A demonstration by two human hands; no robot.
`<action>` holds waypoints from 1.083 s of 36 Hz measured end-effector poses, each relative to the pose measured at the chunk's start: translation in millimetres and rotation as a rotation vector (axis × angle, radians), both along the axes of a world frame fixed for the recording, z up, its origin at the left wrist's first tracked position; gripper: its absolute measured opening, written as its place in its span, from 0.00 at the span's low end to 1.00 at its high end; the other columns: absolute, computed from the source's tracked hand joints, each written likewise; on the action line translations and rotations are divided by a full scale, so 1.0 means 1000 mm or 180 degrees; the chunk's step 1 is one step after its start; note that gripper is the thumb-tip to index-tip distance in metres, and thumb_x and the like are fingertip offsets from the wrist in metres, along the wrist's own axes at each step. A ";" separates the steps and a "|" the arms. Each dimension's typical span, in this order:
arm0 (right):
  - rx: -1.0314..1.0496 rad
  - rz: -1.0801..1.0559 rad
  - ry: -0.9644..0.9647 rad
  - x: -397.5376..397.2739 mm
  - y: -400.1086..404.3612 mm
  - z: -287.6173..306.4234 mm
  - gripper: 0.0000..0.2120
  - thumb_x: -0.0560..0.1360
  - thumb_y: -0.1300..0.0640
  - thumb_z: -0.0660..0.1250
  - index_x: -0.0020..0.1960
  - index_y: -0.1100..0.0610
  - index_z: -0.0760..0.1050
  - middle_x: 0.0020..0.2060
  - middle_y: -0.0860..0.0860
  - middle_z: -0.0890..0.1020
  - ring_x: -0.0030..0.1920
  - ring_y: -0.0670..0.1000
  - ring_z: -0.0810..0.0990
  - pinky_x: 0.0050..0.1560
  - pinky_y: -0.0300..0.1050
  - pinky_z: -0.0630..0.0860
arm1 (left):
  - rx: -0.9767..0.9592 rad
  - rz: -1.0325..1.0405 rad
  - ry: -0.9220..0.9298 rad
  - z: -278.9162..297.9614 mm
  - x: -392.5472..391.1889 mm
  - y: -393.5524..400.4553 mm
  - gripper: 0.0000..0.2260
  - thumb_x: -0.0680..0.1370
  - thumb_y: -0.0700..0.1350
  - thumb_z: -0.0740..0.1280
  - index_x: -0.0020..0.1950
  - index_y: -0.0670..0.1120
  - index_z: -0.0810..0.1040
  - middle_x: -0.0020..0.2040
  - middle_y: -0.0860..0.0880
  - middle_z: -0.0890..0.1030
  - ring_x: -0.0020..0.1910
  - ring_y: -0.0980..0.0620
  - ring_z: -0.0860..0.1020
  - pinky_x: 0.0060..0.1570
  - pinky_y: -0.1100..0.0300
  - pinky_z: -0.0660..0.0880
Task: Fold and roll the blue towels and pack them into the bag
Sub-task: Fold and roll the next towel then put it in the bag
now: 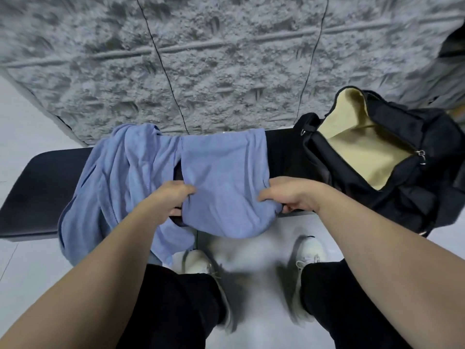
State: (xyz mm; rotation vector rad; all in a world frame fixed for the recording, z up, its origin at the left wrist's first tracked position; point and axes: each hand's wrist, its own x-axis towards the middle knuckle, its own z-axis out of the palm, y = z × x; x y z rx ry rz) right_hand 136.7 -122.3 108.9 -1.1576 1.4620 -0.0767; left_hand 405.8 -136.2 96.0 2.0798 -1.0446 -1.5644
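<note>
A blue towel (224, 177) lies folded across the middle of a black bench (37, 187), its near end hanging over the front edge. My left hand (168, 200) pinches its left edge and my right hand (289, 195) pinches its right edge. A second blue towel (118, 177) lies crumpled to the left, draped over the bench front. A black bag (402, 137) with a tan lining stands unzipped on the bench's right end.
A rough grey stone-look wall (226, 59) rises right behind the bench. Pale floor tiles (30, 268) spread below. My two white shoes (309, 253) and black trouser legs stand close to the bench front.
</note>
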 end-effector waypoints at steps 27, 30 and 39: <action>-0.1098 -0.1716 -0.0595 0.002 -0.044 -0.028 0.31 0.73 0.61 0.69 0.73 0.52 0.63 0.57 0.51 0.78 0.55 0.53 0.81 0.52 0.51 0.82 | -0.1652 0.1208 0.0210 -0.015 -0.046 -0.049 0.28 0.80 0.35 0.63 0.77 0.49 0.59 0.66 0.52 0.66 0.53 0.49 0.76 0.50 0.55 0.76; -0.1310 -0.1503 -0.0097 0.000 -0.040 -0.023 0.41 0.70 0.57 0.72 0.78 0.52 0.55 0.62 0.49 0.71 0.60 0.52 0.76 0.61 0.51 0.76 | -0.2049 0.0640 -0.0712 -0.013 -0.045 -0.040 0.25 0.78 0.40 0.66 0.73 0.48 0.65 0.72 0.48 0.59 0.57 0.49 0.72 0.49 0.55 0.74; -0.1894 0.0023 0.0069 -0.010 -0.006 -0.016 0.09 0.72 0.61 0.74 0.47 0.52 0.74 0.33 0.46 0.76 0.31 0.43 0.72 0.41 0.38 0.70 | -0.1528 -0.2382 -0.1149 -0.007 -0.063 0.007 0.12 0.73 0.49 0.72 0.42 0.55 0.68 0.37 0.52 0.75 0.36 0.50 0.74 0.41 0.52 0.73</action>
